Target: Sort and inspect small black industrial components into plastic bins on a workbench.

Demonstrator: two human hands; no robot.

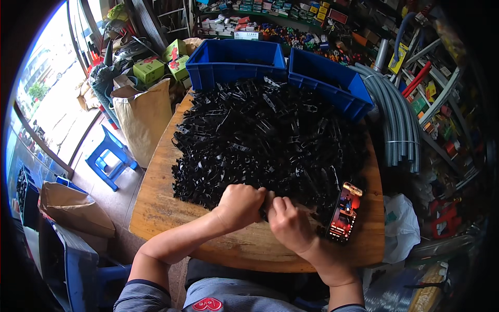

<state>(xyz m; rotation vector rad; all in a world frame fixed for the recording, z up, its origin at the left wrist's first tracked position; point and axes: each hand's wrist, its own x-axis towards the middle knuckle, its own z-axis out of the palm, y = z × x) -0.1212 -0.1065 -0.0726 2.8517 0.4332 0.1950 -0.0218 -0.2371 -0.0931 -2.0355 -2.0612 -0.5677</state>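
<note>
A wide heap of small black plastic parts (249, 130) covers most of the wooden table (161, 218). At the heap's near edge my left hand (240, 205) and my right hand (288, 221) meet, their fingers curled and almost touching. A dark piece, partly hidden by the fingers, sits between them; it looks like one of the black plastic parts. Both hands are closed on it, though its exact shape cannot be made out. To the right of my right hand, a phone (344, 212) with a lit screen lies at the heap's edge.
Two blue plastic bins (236, 73) (332, 86) stand along the table's far edge. Left of the table are a brown paper sack (143, 119) and a blue stool (110, 156). Coiled grey hoses (397, 125) hang at the right, above a white plastic bag (401, 229).
</note>
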